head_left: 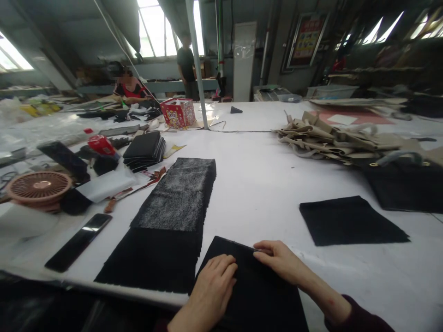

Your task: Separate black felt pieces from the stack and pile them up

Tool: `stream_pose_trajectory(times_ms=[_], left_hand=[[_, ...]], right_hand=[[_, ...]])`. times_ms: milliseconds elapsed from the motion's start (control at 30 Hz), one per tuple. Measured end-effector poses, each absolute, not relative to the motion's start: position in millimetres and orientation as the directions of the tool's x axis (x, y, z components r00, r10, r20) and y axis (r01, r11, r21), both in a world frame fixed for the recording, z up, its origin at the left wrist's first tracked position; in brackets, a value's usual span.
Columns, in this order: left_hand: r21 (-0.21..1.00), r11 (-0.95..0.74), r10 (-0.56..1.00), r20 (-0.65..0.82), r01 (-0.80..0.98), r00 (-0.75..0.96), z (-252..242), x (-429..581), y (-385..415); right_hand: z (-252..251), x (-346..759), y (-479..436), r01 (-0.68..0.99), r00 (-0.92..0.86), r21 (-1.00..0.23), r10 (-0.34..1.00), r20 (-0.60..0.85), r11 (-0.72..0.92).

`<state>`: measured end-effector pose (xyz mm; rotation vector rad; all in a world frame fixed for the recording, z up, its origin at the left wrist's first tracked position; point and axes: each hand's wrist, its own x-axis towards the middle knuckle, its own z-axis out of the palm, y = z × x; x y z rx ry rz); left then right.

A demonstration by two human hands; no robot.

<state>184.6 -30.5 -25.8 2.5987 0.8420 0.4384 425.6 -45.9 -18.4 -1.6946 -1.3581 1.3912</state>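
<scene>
A black fabric piece lies on the white table right in front of me. My left hand rests flat on its left part with fingers stretched out. My right hand lies on its upper edge, fingertips pressed at the far rim near the top; its fingers are curled and pinching the edge. A tall stack of black fabric pieces sits just left of it. A single black piece lies apart to the right.
A black phone lies at the near left by a pink round fan. Beige bag parts pile at the far right, a black bag beside them. A red box and a pole stand behind. Two people are at the back.
</scene>
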Motion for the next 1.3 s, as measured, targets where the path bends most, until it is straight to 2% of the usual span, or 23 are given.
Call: stream_pose_trajectory(times_ms=[167,300,467,600,767,900,1033,1300], left_hand=[[0.393,-0.865,0.394,0.145,0.313,0.907,-19.4,192.5,-12.2],[0.384,-0.899,0.284,0.151,0.208,0.947,-10.3,206.3,11.8],[0.371,-0.829,0.506,0.183,0.418,0.843,-17.3,209.9,26.9],[0.333,-0.799,0.589,0.261,0.501,0.765,-36.1,214.6,27.9],[0.312,-0.807,0.587,0.331,0.501,0.739,-48.8,216.8,26.7],[0.267,-0.811,0.584,0.332,0.520,0.741,-49.7,214.9,27.5],[0.218,-0.813,0.583,0.305,0.540,0.753,-51.4,214.1,29.2],[0.236,-0.796,0.605,0.312,0.557,0.732,-54.9,214.6,30.5]], right_hand=[[-12.1,409.2,-30.4,0.627,-0.013,-0.762,0.975,-0.222,-0.165],[-27.6,398.2,-28.5,0.745,0.105,-0.660,0.994,-0.030,-0.098],[-64.9,389.0,-39.1,0.816,0.163,-0.575,0.928,0.336,0.065],[-73.6,385.3,-42.5,0.856,0.092,-0.481,0.861,0.500,0.188],[-68.2,383.7,-44.8,0.904,-0.051,-0.335,0.846,0.531,0.265],[-67.5,382.1,-46.5,0.928,-0.129,-0.239,0.849,0.513,0.286],[-68.6,381.4,-46.4,0.931,-0.165,-0.210,0.859,0.485,0.297],[-69.5,381.2,-46.1,0.928,-0.184,-0.206,0.862,0.473,0.311]])
